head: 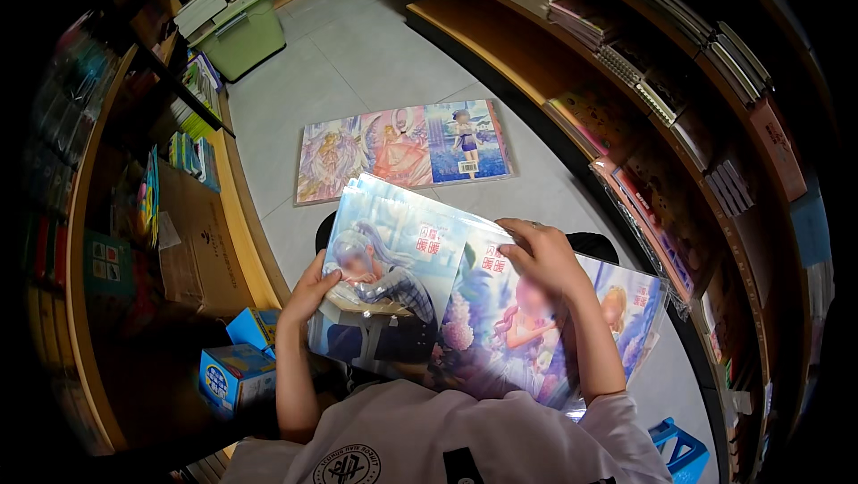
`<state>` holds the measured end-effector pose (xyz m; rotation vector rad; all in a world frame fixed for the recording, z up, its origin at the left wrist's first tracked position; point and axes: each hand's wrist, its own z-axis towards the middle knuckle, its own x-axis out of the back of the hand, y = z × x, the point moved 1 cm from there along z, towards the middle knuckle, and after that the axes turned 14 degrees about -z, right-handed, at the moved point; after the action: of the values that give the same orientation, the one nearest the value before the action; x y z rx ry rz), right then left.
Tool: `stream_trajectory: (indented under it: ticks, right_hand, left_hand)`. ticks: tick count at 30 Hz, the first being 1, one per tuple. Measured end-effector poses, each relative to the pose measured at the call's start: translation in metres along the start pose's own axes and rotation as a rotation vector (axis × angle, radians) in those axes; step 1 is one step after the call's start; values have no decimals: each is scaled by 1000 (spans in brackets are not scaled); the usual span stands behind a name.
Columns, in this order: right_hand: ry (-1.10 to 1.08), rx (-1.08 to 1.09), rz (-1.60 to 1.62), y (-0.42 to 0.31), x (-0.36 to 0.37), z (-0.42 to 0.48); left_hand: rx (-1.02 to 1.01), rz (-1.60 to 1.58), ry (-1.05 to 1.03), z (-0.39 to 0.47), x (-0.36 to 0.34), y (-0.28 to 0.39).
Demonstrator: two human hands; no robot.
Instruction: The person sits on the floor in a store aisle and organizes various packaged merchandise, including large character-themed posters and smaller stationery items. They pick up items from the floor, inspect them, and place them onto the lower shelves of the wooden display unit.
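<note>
Several glossy booklets with cartoon-girl covers, in clear plastic film, lie fanned across my lap. My left hand (310, 291) grips the left edge of the leftmost booklet (395, 283), thumb on its cover. That cover shows a figure leaning on a desk. My right hand (541, 255) rests over the top edge of the middle booklet (493, 323), fingers bent onto the film. Partly behind my right forearm is another booklet (627, 313) at the right. On the floor beyond my lap lies a row of similar illustrated booklets (400, 149), one bearing a barcode.
A green plastic bin (241, 41) full of paper goods stands at the far left. Wooden shelves (231, 202) with books and a cardboard box (201, 243) line the left. More stocked shelves (482, 35) curve along the right. Blue boxes (238, 373) sit by my left elbow, a blue plastic stool (680, 450) at lower right.
</note>
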<state>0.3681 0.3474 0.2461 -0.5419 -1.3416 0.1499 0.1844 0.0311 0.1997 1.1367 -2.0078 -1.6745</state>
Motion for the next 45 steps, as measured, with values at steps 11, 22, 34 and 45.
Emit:
stream_trajectory:
  ticks: [11, 22, 34, 45]
  right_hand:
    - [40, 164, -147, -25, -4, 17]
    - [-328, 27, 35, 21, 107, -11]
    - [505, -73, -463, -12, 224, -82]
    - [847, -211, 54, 83, 189, -170]
  left_hand:
    - [-107, 147, -22, 12, -22, 32]
    - [-432, -21, 144, -9, -1, 78]
    - [-889, -160, 148, -5, 30, 120]
    - [-677, -225, 87, 4, 29, 48]
